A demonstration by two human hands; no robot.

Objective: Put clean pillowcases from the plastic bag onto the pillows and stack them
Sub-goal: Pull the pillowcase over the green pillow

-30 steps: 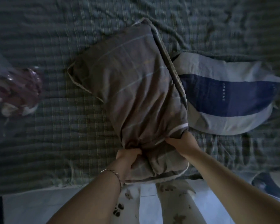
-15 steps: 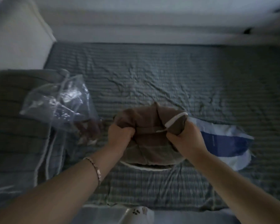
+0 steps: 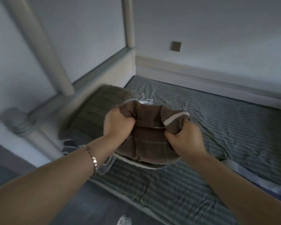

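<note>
A pillow in a brown checked pillowcase [image 3: 150, 140] with white piping hangs in the air above the bed, held by its open end. My left hand [image 3: 118, 123] clenches the left side of that end and my right hand [image 3: 184, 138] clenches the right side. A grey-green striped pillow [image 3: 94, 111] lies at the head of the bed, behind and left of the held one. Bits of the clear plastic bag [image 3: 146, 100] show just past the brown pillow; the rest is hidden. At the right edge a strip of a blue and white pillow [image 3: 243, 172] peeks out.
The bed [image 3: 209, 114] carries a wrinkled green checked sheet. A pale headboard [image 3: 91, 77] with round posts rises at the left, and a wall with a small switch plate [image 3: 175, 45] stands behind. Dark floor lies at the lower left.
Both hands have lifted the brown pillow off the bed by its open end and swung it left towards the headboard. My view has risen and turned left.
</note>
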